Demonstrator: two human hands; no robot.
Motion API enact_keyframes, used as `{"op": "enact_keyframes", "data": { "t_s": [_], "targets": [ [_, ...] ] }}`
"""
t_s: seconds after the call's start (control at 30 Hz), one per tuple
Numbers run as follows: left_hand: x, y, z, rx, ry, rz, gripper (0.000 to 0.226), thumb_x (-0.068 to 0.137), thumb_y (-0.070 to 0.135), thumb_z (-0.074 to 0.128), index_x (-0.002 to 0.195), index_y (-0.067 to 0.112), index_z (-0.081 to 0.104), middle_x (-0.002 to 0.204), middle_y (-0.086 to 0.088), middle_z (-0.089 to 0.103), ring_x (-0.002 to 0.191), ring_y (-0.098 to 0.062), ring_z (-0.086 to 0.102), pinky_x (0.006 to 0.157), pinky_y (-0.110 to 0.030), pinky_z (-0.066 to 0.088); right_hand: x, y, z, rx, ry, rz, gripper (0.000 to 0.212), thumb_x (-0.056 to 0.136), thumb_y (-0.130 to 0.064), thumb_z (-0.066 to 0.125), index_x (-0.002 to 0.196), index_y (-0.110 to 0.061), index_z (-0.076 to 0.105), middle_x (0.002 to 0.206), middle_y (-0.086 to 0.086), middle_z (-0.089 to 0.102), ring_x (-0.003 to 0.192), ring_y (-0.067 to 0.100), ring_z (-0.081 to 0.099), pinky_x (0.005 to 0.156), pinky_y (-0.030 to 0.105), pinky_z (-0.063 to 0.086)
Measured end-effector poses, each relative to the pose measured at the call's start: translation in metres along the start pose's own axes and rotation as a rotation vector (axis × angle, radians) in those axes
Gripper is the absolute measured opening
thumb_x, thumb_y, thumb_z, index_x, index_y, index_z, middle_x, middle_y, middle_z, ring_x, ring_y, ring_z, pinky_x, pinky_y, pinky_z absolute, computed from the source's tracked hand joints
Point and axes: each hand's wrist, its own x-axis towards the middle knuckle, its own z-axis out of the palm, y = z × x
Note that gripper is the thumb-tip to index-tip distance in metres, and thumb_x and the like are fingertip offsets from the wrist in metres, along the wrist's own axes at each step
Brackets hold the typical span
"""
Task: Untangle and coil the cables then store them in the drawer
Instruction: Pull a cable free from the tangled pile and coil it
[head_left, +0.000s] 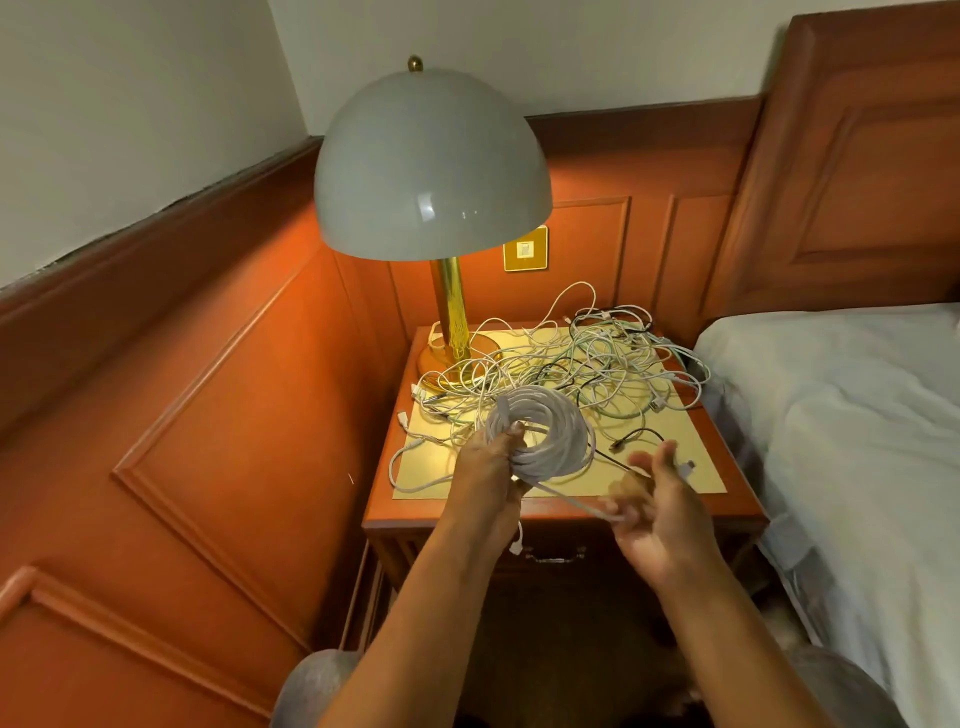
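My left hand (496, 457) grips a thick coil of white cable (553, 431), held above the front of the wooden nightstand (566, 506). The coil's loose tail (576, 501) runs down and right into my right hand (652, 506), which is blurred; its fingers curl round the tail, and the cable's end plug (687, 469) sticks out past the fingers. A tangle of white, pale green and black cables (571, 364) covers the nightstand top behind the coil. The drawer (550, 558), with its metal handle, is closed below my hands.
A brass lamp (451, 312) with a grey dome shade stands at the nightstand's back left. The bed (841, 415) lies close on the right, and wood-panelled wall on the left. A wall socket plate (525, 249) sits behind the lamp.
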Motion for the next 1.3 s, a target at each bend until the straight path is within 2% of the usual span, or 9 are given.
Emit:
{"op": "enact_keyframes", "data": {
  "t_s": [0.13,0.33,0.5,0.67,0.8,0.9,1.03,1.2,1.3],
  "targets": [
    [0.0,0.0,0.002,-0.087,0.039,0.008,0.026,0.099,0.006,0.047,0.124,0.001,0.053,0.086,-0.01,0.054,0.077,-0.022,0.055,0.075,-0.038,0.051,-0.009,-0.011,0.008,0.05,-0.121,-0.04,0.044,0.099,-0.049,0.037,0.086,-0.01,0.053,0.043,-0.004,0.021,0.037,0.009,0.02,0.039,0.022,0.023],
    [0.003,-0.009,0.008,0.085,0.121,0.131,0.015,0.098,0.009,0.05,0.112,0.014,0.053,0.099,-0.012,0.056,0.091,-0.025,0.057,0.091,-0.046,0.05,-0.015,-0.013,0.002,-0.115,-0.264,-0.041,0.015,0.091,-0.029,0.051,0.099,-0.017,0.05,0.059,-0.002,0.03,0.052,0.012,0.028,0.051,0.028,0.029],
    [0.002,-0.004,0.016,-0.028,0.038,0.107,0.013,0.099,0.004,0.046,0.108,0.009,0.054,0.085,-0.008,0.051,0.075,-0.016,0.05,0.074,-0.032,0.043,0.013,0.002,-0.002,-0.111,-0.197,0.085,0.024,0.092,-0.016,0.037,0.105,-0.005,0.055,0.088,0.008,0.05,0.073,0.017,0.039,0.066,0.031,0.033],
    [-0.003,-0.005,0.018,0.059,-0.056,0.127,0.024,0.099,0.005,0.046,0.123,0.004,0.051,0.09,-0.009,0.054,0.076,-0.014,0.054,0.076,-0.03,0.047,0.03,0.015,0.005,-0.645,-0.317,-0.016,0.022,0.098,-0.001,0.043,0.102,-0.001,0.064,0.087,0.012,0.055,0.076,0.02,0.049,0.071,0.032,0.045],
    [-0.001,-0.01,0.009,0.216,-0.039,0.141,0.03,0.098,0.01,0.051,0.127,0.003,0.048,0.101,-0.013,0.062,0.086,-0.017,0.063,0.083,-0.034,0.051,0.03,0.013,0.011,-0.899,-0.411,-0.144,0.014,0.094,-0.013,0.059,0.101,-0.013,0.071,0.094,0.005,0.072,0.091,0.017,0.062,0.08,0.029,0.05],
    [-0.001,-0.015,0.004,0.295,-0.044,0.155,0.029,0.098,0.012,0.053,0.126,0.004,0.049,0.107,-0.014,0.066,0.096,-0.022,0.065,0.091,-0.04,0.05,0.028,0.012,0.01,-0.846,-0.489,-0.188,0.014,0.092,-0.012,0.062,0.096,-0.018,0.074,0.088,-0.005,0.075,0.088,0.005,0.065,0.081,0.021,0.048],
    [-0.003,-0.017,0.001,0.343,-0.1,0.123,0.028,0.098,0.015,0.053,0.125,0.01,0.049,0.113,-0.013,0.067,0.104,-0.023,0.066,0.096,-0.041,0.05,0.03,0.015,0.0,-0.542,-0.515,-0.032,0.017,0.088,-0.002,0.059,0.099,-0.005,0.072,0.091,0.011,0.071,0.088,0.022,0.06,0.08,0.032,0.048],
    [-0.001,-0.019,0.001,0.383,-0.06,0.09,0.024,0.097,0.011,0.054,0.12,0.011,0.05,0.121,-0.024,0.056,0.107,-0.03,0.058,0.101,-0.052,0.045,0.032,0.011,-0.01,-0.067,-0.491,0.127,0.058,0.075,0.01,0.047,0.131,-0.004,0.052,0.124,0.024,0.061,0.117,0.035,0.058,0.108,0.047,0.042],
    [-0.003,-0.021,0.003,0.422,-0.052,0.094,0.023,0.098,0.012,0.053,0.121,0.014,0.049,0.118,-0.015,0.059,0.109,-0.025,0.059,0.099,-0.046,0.048,0.028,0.009,-0.009,-0.031,-0.482,0.076,0.073,0.062,0.004,0.053,0.132,-0.018,0.046,0.123,0.023,0.057,0.108,0.036,0.059,0.101,0.047,0.046]
  ]
}}
